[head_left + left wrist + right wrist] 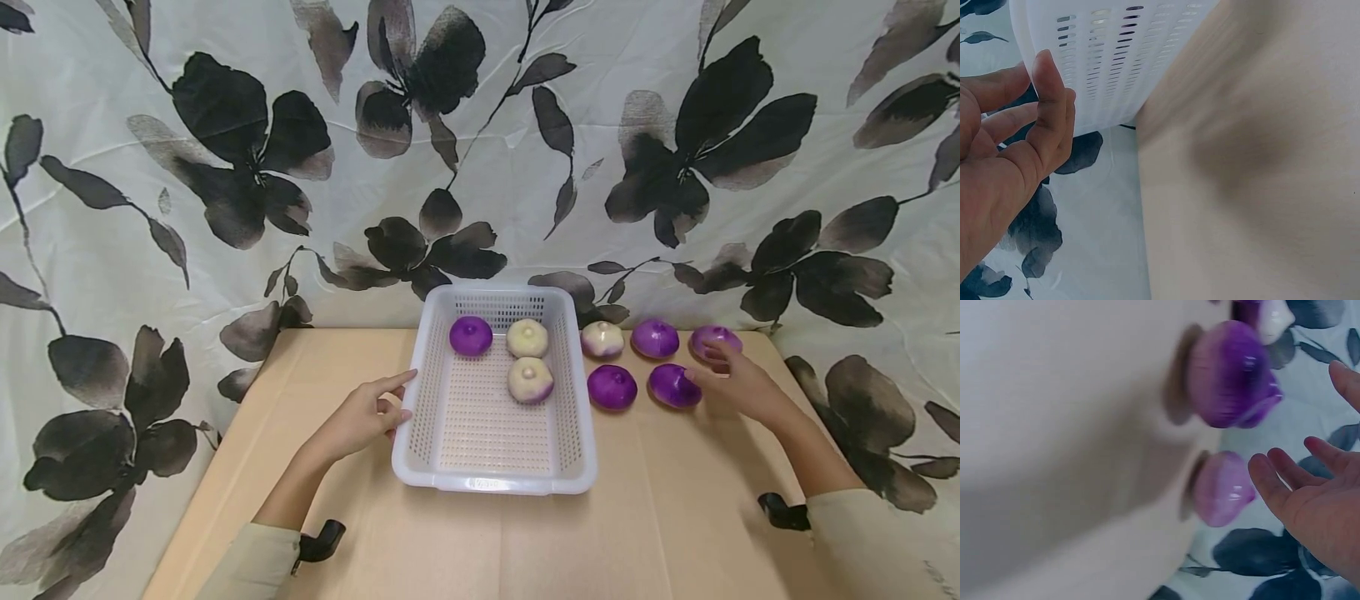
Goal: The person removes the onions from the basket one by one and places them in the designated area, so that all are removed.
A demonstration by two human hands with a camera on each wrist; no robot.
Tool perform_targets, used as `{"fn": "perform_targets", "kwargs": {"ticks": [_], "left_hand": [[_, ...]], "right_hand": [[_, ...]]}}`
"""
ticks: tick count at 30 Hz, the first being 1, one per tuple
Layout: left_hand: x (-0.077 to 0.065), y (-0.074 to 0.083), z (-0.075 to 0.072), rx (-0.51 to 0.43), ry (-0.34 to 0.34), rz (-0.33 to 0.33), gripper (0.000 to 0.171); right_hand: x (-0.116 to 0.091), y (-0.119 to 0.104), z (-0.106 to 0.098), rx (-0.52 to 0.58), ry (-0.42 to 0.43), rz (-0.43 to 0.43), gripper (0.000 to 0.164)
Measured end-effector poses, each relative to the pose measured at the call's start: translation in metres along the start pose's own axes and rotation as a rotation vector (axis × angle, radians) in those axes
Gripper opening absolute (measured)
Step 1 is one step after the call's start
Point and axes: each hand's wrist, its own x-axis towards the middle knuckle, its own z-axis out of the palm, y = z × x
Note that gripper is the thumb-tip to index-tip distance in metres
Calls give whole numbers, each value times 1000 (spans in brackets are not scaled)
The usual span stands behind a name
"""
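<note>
My left hand (365,419) is at the left rim of a white slotted plastic basket (495,450). In the left wrist view its fingers (1049,84) lie on both sides of the basket's rim. Inside the basket are a purple onion (471,336) and two cream ones with purple edges, an upper (527,337) and a lower (530,381). My right hand (738,387) hovers over the onions on the right. Its spread fingers are close to a glossy purple onion (712,340) at the back right. The right wrist view shows a gap between them and the paler onion (1224,489).
More onions stand right of the basket: a cream one (602,340), and purple ones at back (656,339), front left (612,388) and front right (672,386). A floral cloth (525,167) hangs directly behind the wooden table (465,550).
</note>
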Motion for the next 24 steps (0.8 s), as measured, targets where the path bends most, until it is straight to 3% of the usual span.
{"fn": "perform_targets", "kwargs": {"ticks": [11, 19, 24], "left_hand": [[-1, -1, -1, -3, -1, 2, 65], [-1, 0, 0, 12, 7, 9, 64], [0, -2, 1, 8, 5, 11, 64]], "right_hand": [[-3, -57, -5, -26, 44, -141, 81], [9, -103, 2, -17, -9, -271, 78], [19, -127, 8, 16, -57, -301, 80]]}}
